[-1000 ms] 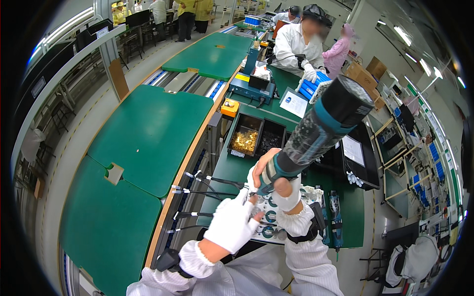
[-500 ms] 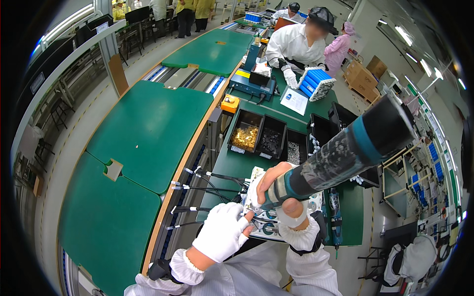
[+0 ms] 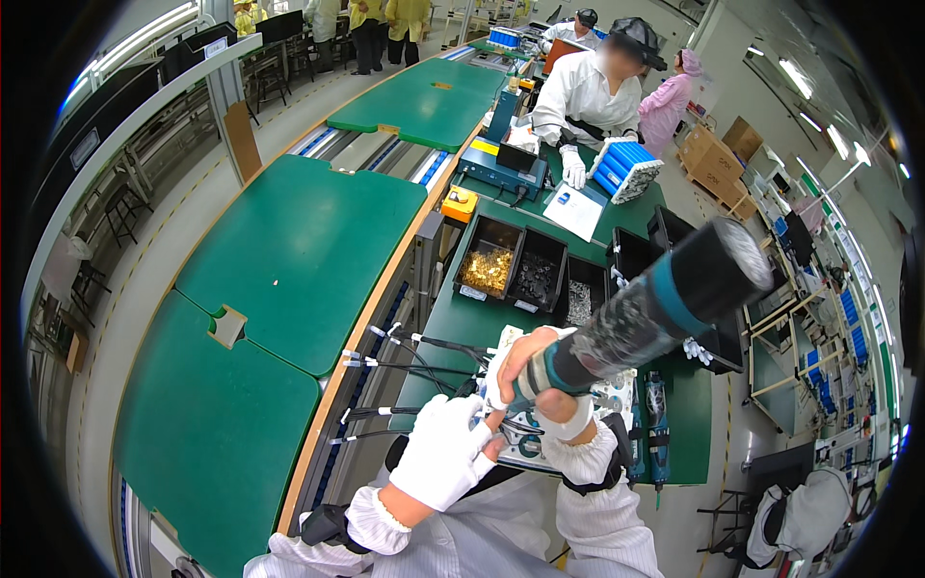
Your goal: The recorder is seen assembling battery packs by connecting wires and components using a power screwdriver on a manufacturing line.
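My right hand (image 3: 544, 385), in a white glove with bare fingertips, is wrapped round the narrow end of a large black and teal cordless power tool (image 3: 636, 313). Its thick end points up to the right. My left hand (image 3: 441, 453), gloved alike, is closed by the tool's lower end; whatever its fingertips pinch is hidden. Beneath both hands lies a pale workpiece (image 3: 609, 393) with round fittings, mostly covered by hands and tool. Black cables (image 3: 438, 369) with white ends run from it toward the left.
Black bins of gold parts (image 3: 487, 268), black parts (image 3: 536, 279) and silver parts (image 3: 579, 303) stand beyond my hands. Teal electric screwdrivers (image 3: 657, 424) lie at the right. Across the bench, a co-worker (image 3: 590, 96) stands by a blue battery pack (image 3: 621, 171). Green boards (image 3: 299, 260) cover the conveyor.
The tool's thick end has swung down and to the left a little. My left hand has shifted slightly right, still beside the tool's lower end. The whole view has shifted slightly.
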The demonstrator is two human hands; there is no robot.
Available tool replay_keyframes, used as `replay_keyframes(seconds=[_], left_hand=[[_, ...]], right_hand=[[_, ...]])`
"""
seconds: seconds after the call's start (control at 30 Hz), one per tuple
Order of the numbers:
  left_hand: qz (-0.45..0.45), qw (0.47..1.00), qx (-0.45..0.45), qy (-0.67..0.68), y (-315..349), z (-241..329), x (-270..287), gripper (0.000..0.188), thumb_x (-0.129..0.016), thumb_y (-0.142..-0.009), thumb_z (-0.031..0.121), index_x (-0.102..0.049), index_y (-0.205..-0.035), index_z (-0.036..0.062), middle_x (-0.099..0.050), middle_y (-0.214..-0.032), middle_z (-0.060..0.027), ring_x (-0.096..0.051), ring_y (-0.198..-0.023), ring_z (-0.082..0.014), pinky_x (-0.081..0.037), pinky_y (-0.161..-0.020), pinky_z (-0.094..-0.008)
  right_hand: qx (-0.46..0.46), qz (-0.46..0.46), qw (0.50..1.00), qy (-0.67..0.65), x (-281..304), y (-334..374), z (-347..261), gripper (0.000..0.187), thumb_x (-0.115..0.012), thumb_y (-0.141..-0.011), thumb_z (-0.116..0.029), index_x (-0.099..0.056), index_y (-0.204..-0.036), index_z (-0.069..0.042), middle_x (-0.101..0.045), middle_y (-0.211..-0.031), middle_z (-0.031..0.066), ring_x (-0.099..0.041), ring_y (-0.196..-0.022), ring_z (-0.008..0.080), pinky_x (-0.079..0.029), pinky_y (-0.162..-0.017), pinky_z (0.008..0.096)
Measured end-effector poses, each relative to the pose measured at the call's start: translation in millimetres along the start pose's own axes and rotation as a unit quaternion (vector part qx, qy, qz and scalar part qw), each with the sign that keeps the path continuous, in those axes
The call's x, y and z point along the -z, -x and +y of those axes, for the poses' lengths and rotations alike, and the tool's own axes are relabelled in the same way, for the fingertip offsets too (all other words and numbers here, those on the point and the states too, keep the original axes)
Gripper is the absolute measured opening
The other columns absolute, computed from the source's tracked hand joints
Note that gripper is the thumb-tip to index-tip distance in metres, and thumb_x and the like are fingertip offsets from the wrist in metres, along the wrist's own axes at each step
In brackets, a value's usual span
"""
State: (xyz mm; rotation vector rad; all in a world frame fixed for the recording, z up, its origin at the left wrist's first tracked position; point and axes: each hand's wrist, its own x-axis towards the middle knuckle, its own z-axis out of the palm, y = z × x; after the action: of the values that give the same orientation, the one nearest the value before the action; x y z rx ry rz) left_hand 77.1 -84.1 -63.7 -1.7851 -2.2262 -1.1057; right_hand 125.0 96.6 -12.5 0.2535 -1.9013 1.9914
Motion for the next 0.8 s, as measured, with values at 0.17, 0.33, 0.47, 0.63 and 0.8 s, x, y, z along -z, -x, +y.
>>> replay_keyframes(seconds=[0.17, 0.33, 0.47, 0.63, 0.8], left_hand=[[0.009, 1.0, 0.012, 0.007, 0.7, 5.4, 3.1, 0.035, -0.065, -0.087, 0.023, -0.063, -0.118, 0.005, -0.055, -0.096, -0.0116, -0.052, -0.085, -0.0308, -0.043, -0.078, -0.0439], [-0.002, 0.999, 0.038, -0.008, 14.5, 17.9, 8.2, 0.043, -0.072, -0.079, 0.022, -0.063, -0.118, 0.0058, -0.057, -0.117, -0.016, -0.054, -0.103, -0.037, -0.044, -0.088, -0.0474], [-0.044, 0.993, 0.092, -0.05, 16.6, 37.2, 12.3, 0.055, -0.076, -0.073, 0.023, -0.059, -0.123, 0.0061, -0.054, -0.125, -0.0192, -0.05, -0.119, -0.0387, -0.04, -0.097, -0.0492], [-0.047, 0.991, 0.119, -0.025, 16.5, 43.8, 1.2, 0.068, -0.08, -0.069, 0.022, -0.055, -0.129, 0.0064, -0.051, -0.129, -0.0232, -0.052, -0.11, -0.039, -0.041, -0.092, -0.0497], [-0.005, 0.994, 0.109, -0.027, 26.6, 40.9, -8.5, 0.069, -0.081, -0.068, 0.018, -0.054, -0.13, 0.0049, -0.049, -0.131, -0.0269, -0.054, -0.102, -0.0411, -0.044, -0.085, -0.0494]], right_hand=[[0.014, -0.004, 0.998, -0.067, -3.7, -6.2, -4.0, 0.049, -0.081, -0.08, -0.046, -0.061, -0.092, -0.004, -0.062, -0.076, 0.0036, -0.061, -0.071, 0.0138, -0.048, -0.065, 0.025], [0.018, -0.031, 0.995, -0.096, 0.7, -3.8, -0.6, 0.056, -0.081, -0.076, -0.054, -0.059, -0.095, -0.005, -0.063, -0.079, 0.0042, -0.061, -0.072, 0.014, -0.048, -0.066, 0.0254], [-0.016, -0.022, 0.996, -0.09, -2.8, -5.4, -10.5, 0.055, -0.079, -0.077, -0.055, -0.06, -0.093, -0.006, -0.062, -0.079, 0.0024, -0.06, -0.074, 0.0135, -0.047, -0.068, 0.0248], [0.02, -0.044, 0.999, -0.005, -2.2, -3.4, -12.9, 0.057, -0.07, -0.08, -0.062, -0.061, -0.089, -0.007, -0.062, -0.078, 0.0012, -0.059, -0.073, 0.0131, -0.044, -0.069, 0.0247], [0.048, -0.034, 0.997, -0.048, -9.5, -15.4, -36.2, 0.064, -0.07, -0.08, -0.067, -0.059, -0.091, -0.005, -0.063, -0.076, 0.0019, -0.06, -0.069, 0.0142, -0.047, -0.063, 0.0267]])
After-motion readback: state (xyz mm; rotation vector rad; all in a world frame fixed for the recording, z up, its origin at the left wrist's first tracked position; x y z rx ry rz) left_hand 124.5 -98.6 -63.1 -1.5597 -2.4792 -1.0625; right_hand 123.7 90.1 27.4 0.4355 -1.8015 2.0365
